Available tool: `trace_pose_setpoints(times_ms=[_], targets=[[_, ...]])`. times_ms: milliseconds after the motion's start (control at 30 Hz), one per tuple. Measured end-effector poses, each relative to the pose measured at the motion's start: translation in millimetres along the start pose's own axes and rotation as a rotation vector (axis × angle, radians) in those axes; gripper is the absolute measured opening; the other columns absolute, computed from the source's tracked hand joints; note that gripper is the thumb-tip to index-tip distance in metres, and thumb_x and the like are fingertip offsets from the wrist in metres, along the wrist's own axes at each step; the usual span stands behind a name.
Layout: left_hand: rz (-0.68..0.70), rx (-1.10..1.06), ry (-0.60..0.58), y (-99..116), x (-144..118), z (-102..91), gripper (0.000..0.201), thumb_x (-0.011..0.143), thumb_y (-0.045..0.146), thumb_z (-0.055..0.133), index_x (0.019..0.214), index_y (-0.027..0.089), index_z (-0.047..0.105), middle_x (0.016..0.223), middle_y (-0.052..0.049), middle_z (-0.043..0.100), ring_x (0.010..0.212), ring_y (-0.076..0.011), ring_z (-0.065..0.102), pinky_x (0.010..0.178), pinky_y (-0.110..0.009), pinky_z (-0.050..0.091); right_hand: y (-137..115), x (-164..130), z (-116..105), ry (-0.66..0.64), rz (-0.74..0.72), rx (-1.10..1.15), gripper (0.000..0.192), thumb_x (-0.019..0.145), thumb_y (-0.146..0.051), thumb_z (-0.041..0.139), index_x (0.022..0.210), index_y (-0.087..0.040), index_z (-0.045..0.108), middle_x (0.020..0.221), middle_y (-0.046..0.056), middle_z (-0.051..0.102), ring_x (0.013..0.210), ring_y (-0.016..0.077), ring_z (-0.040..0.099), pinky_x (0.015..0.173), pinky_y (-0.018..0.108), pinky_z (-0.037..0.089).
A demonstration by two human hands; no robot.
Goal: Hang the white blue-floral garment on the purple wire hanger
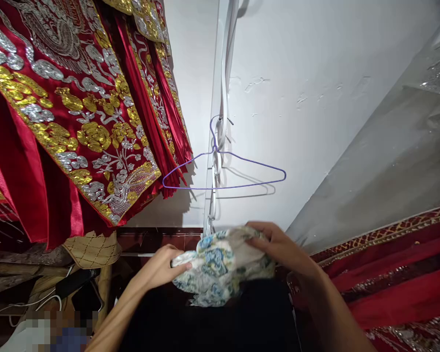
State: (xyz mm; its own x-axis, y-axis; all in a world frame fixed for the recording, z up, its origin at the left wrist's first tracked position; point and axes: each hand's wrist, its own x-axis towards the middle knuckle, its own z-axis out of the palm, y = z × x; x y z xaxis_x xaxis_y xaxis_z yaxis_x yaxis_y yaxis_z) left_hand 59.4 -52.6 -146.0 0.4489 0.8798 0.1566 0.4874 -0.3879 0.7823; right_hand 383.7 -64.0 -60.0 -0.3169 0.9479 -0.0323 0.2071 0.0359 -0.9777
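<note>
Both my hands hold a bunched piece of floral cloth (216, 261), white with blue flowers and green leaves, against my dark clothing. My left hand (168, 264) pinches its left side, thumb on top. My right hand (266, 239) grips the upper right part, slightly blurred, its fingers partly hidden by the cloth. What kind of garment it is cannot be made out. Beyond the cloth, a bare purple wire hanger (253, 160) hangs from a white strap (224, 73) on the wall, apart from both hands.
Red garments (91, 112) with gold and silver sequin embroidery hang at the left. More red, sequined fabric (399, 274) is at the lower right, below a translucent sheet (381, 146). At lower left are a woven tan seat (93, 249), a black phone-like object (86, 298) and white cables (44, 300).
</note>
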Motion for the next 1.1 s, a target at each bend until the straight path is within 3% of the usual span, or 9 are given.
trace_pose_setpoints(times_ms=[100,167,267,400,533,700,833,967,1100], targets=[[0.057,0.244,-0.073,15,8,-39.5,0.043,0.093,0.052,0.056,0.069,0.017,0.064,0.065,-0.002,0.058,0.07,-0.0178,0.053,0.07,-0.027,0.039,-22,31,-10,0.51,-0.253,-0.12,0.039,0.085,-0.034,0.063,0.122,-0.024,0.066,0.104,0.009,0.073,0.084,0.0257,0.07,0.067,0.034,0.056],[0.088,0.351,-0.077,31,14,-59.7,0.04,0.096,0.048,0.052,0.071,0.019,0.064,0.066,-0.002,0.059,0.071,-0.018,0.054,0.071,-0.027,0.037,-25,57,-17,0.668,-0.402,-0.202,0.052,0.084,-0.031,0.058,0.136,-0.025,0.058,0.126,0.01,0.067,0.108,0.0281,0.066,0.09,0.039,0.054],[0.088,0.479,-0.07,45,22,-79.7,0.046,0.098,0.05,0.048,0.065,0.019,0.057,0.058,0.0,0.053,0.063,-0.0166,0.05,0.068,-0.028,0.035,-16,89,-30,0.529,-0.391,-0.299,0.039,0.084,-0.031,0.052,0.117,-0.02,0.071,0.12,0.01,0.07,0.11,0.0286,0.063,0.096,0.04,0.049],[0.0,0.488,-0.169,37,26,-94.1,0.047,0.098,0.055,0.044,0.072,0.02,0.062,0.067,-0.002,0.063,0.062,-0.0176,0.055,0.063,-0.028,0.038,-6,96,-48,0.564,-0.331,-0.377,0.02,0.072,-0.024,0.052,0.073,-0.016,0.071,0.07,0.003,0.066,0.068,0.0197,0.059,0.061,0.028,0.043],[0.022,0.43,-0.118,22,35,-103.2,0.039,0.101,0.05,0.041,0.105,0.021,0.068,0.115,-0.011,0.073,0.115,-0.0297,0.064,0.097,-0.036,0.047,-17,81,-57,0.652,-0.316,-0.442,0.014,0.069,-0.025,0.057,0.059,-0.017,0.062,0.053,-0.003,0.047,0.054,0.0125,0.043,0.049,0.024,0.028],[0.133,0.387,0.191,26,64,-112.3,0.04,0.099,0.043,0.043,0.126,0.017,0.059,0.167,-0.013,0.026,0.156,-0.0295,0.018,0.127,-0.048,0.015,-21,79,-59,0.617,-0.337,-0.413,0.013,0.065,-0.022,0.057,0.053,-0.018,0.053,0.051,-0.004,0.038,0.053,0.0106,0.036,0.049,0.024,0.023],[0.249,0.143,0.315,47,95,-118.7,0.028,0.095,0.033,0.049,0.117,0.019,0.06,0.157,-0.015,0.043,0.147,-0.0303,0.039,0.119,-0.051,0.033,-9,80,-44,0.529,-0.399,-0.285,0.011,0.065,-0.02,0.053,0.055,-0.019,0.051,0.055,-0.004,0.044,0.057,0.012,0.043,0.053,0.023,0.03],[0.236,-0.092,0.31,62,114,-132.0,0.038,0.09,0.03,0.055,0.127,0.02,0.058,0.115,-0.011,0.072,0.098,-0.0247,0.069,0.083,-0.037,0.056,-8,72,-33,0.436,-0.387,-0.272,0.012,0.065,-0.017,0.049,0.065,-0.018,0.06,0.065,0.0,0.059,0.063,0.0154,0.054,0.056,0.024,0.038],[0.186,0.03,0.28,66,113,-143.9,0.037,0.089,0.031,0.055,0.12,0.019,0.07,0.102,-0.007,0.075,0.094,-0.025,0.068,0.083,-0.034,0.053,-17,58,-56,0.598,-0.368,-0.254,0.063,0.068,-0.02,0.063,0.131,-0.021,0.06,0.077,0.001,0.067,0.062,0.0182,0.06,0.052,0.025,0.04]])
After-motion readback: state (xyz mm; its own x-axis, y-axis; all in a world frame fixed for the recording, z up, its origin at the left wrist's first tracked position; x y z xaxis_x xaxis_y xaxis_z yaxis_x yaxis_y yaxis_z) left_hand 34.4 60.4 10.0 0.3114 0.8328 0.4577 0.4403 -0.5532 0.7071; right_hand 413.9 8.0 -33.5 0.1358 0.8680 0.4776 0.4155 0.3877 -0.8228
